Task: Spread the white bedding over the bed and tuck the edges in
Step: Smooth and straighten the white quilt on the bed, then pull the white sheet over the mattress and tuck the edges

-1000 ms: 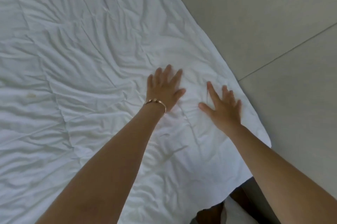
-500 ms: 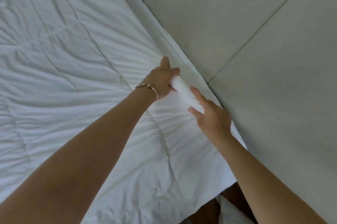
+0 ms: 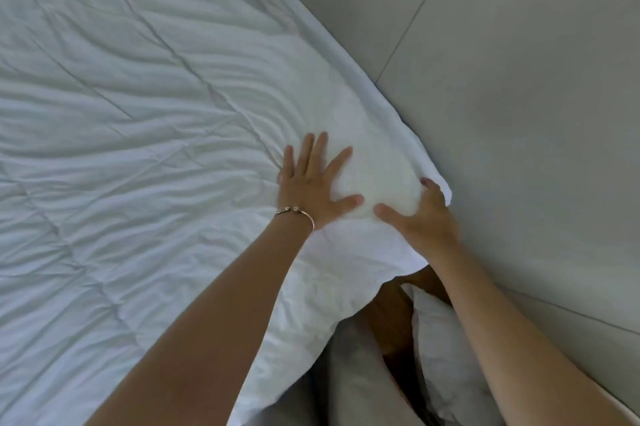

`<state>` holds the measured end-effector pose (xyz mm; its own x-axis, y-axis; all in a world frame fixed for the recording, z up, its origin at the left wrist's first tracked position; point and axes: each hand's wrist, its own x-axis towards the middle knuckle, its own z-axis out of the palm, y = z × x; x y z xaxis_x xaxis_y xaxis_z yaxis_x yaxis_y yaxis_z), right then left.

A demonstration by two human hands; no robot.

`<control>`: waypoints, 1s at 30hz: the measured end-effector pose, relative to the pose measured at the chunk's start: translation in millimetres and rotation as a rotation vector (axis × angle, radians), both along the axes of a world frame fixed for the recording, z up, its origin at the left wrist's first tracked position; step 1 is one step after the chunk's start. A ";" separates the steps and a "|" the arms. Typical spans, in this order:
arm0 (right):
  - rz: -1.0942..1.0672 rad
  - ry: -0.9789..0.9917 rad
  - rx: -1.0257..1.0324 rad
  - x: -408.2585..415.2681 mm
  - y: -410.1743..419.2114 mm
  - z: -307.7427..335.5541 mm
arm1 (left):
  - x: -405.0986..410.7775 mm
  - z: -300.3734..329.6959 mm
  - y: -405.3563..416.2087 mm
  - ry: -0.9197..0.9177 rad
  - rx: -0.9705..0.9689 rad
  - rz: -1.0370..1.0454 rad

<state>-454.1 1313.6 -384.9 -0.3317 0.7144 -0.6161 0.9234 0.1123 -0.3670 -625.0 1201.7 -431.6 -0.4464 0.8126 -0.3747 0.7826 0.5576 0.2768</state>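
Closest to you, down at the bottom edge, there's a grey pillow point(image 3: 446, 366) and some dark brown frame or floor peeking out where the white bedding point(image 3: 145, 134) stops short, so that near corner isn't tucked yet. Just past that, your right hand point(image 3: 424, 217) sits right on the bedding's edge with the thumb stretched out across the top and the fingers curled over the folded hem, so you're gripping the hem there. Your left hand point(image 3: 313, 188), the one with the thin bracelet point(image 3: 294, 214), is flat on top just beside it, fingers spread wide and pressing down. Farther out, the bedding covers the whole bed point(image 3: 388, 318) up and to the left, quilted and full of soft wrinkles, with the rolled hem running diagonally right against the grey wall panels point(image 3: 502, 79). My guess on handling: it's a light, puffy, floppy quilt, nothing stiff or fragile, and it'll slide a bit on itself and bunch up wherever you push. I'd take it by that thick hem rather than the middle, since the hem gives you something firm to pinch and shove down into the gap by the wall while the flat hand keeps the top from dragging along. No brand tags, labels or writing readable anywhere here.
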 end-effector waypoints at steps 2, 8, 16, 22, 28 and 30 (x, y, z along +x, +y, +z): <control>0.118 0.001 -0.060 6.3 -6.3 5.9 | 15.0 6.7 -2.4 0.002 -0.016 -0.029; 0.074 -0.029 0.101 20.8 15.4 -3.1 | 49.1 10.1 -26.3 0.060 -0.038 -0.069; 0.563 0.058 0.313 22.8 -105.2 -19.1 | 91.0 11.8 -93.2 0.047 -0.182 0.134; 0.592 -0.005 0.174 64.8 -144.7 -31.0 | 95.5 26.6 -148.9 0.002 -0.192 -0.050; 0.304 -0.029 -0.381 80.3 -196.9 0.2 | 95.3 43.2 -217.4 -0.071 -0.259 -0.204; 0.104 0.015 -0.410 73.4 -226.7 12.3 | 95.2 55.0 -234.3 -0.139 -0.338 -0.229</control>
<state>-380.7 1087.0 -372.6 -0.3999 0.3738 -0.8369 0.9092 0.0463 -0.4138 -529.8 967.4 -376.6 -0.1951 0.7059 -0.6809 0.8649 0.4512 0.2200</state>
